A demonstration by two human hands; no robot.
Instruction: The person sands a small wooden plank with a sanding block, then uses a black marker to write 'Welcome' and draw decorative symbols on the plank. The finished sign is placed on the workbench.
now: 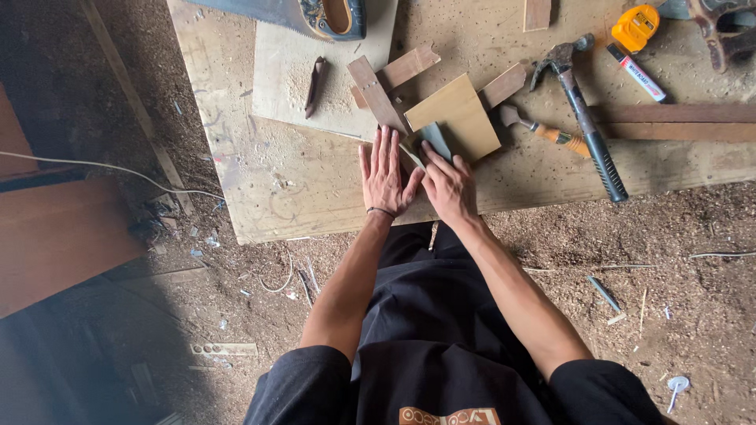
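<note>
My left hand [383, 175] lies flat, fingers together, on the plywood board [299, 189], its fingertips at the foot of a brown wood strip [376, 94]. My right hand [447, 186] sits beside it, fingers pressing a small grey-green piece [435, 140] at the lower corner of a tan square panel [457, 118]. Several brown strips, among them a second wood strip [408, 66], fan out from under the panel. What lies under the palms is hidden.
A claw hammer [587, 118] and an orange-handled chisel [543, 130] lie right of the panel. A yellow tape measure [635, 27], a marker [636, 72], a hand saw [307, 12] and long wood battens [677, 122] sit further back. Sawdust covers the ground; a brown board [55, 236] stands left.
</note>
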